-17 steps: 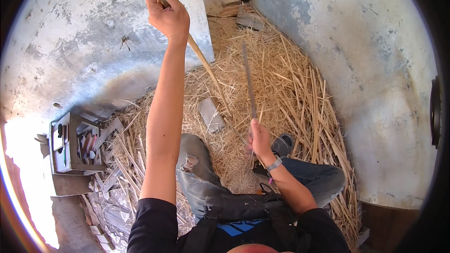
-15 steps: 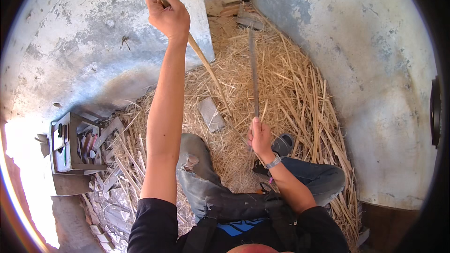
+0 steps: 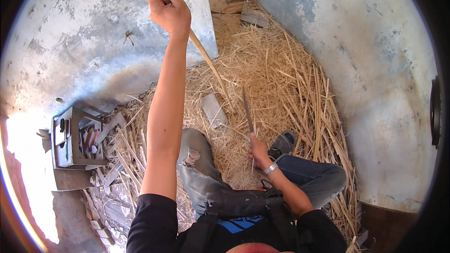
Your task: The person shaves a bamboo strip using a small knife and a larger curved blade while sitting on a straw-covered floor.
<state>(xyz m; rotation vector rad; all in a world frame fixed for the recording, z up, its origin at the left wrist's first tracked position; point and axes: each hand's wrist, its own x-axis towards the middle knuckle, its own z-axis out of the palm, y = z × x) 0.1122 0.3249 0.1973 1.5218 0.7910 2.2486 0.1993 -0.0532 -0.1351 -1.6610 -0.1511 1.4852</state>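
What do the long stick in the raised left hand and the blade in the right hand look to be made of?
Stick: pale tan cane or split wood, matte, with a frayed fibrous top end. Blade: probably metal, a thin, flat, dull grey strip; its handle is hidden in the right hand.

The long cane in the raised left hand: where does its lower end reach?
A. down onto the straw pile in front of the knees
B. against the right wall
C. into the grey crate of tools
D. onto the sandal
A: the left hand grips the cane near its top, and it slants down to the straw pile, ending close to the blade held in the right hand.
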